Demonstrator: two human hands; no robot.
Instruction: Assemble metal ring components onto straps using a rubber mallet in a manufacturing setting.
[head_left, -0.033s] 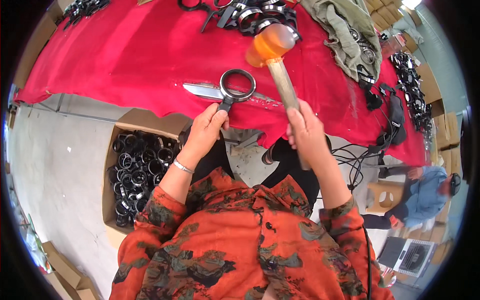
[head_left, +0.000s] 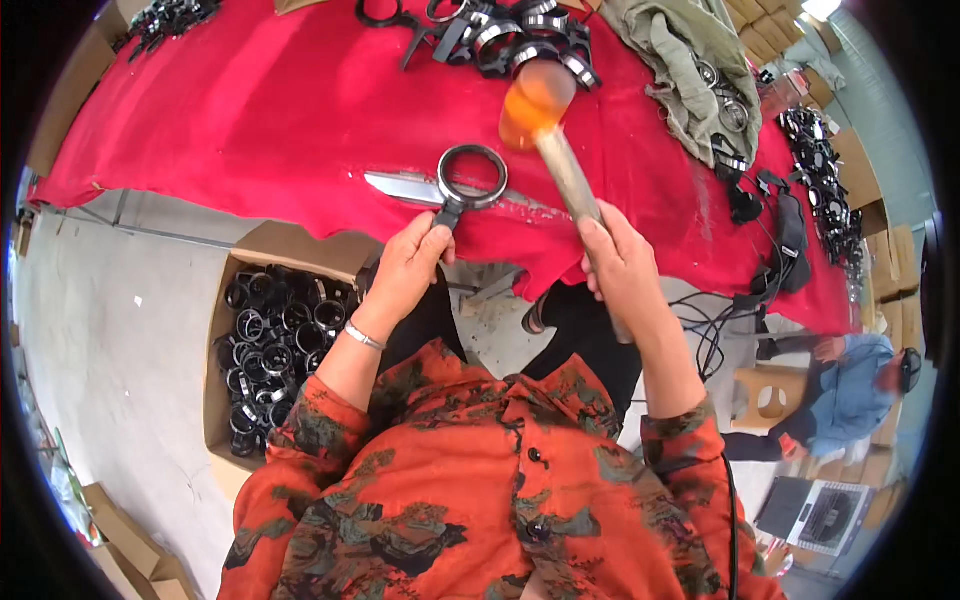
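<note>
My left hand [head_left: 408, 262] is closed on the short stem of a black ring-shaped part [head_left: 473, 149], shaped like a magnifier frame with a silvery inner rim. The ring lies over a flat metal strip [head_left: 400, 187] set along the near side of the red-covered table [head_left: 250, 140]. In my right hand [head_left: 622, 262] is a mallet [head_left: 566, 172], gripped by its wooden handle. Its translucent orange head is raised up and to the right of the ring, apart from it and blurred by motion.
An open cardboard box [head_left: 216, 390] full of similar black rings stands at lower left. More ring parts [head_left: 497, 38] are heaped at the table's far side, beside a grey-green cloth [head_left: 665, 50]. Black cables [head_left: 712, 318] hang at right. Another person [head_left: 850, 395] is farther right.
The mallet's head has shifted slightly left and nearer, and my right hand has moved a little right. The ring has dropped slightly toward me. Both hands keep their grip.
</note>
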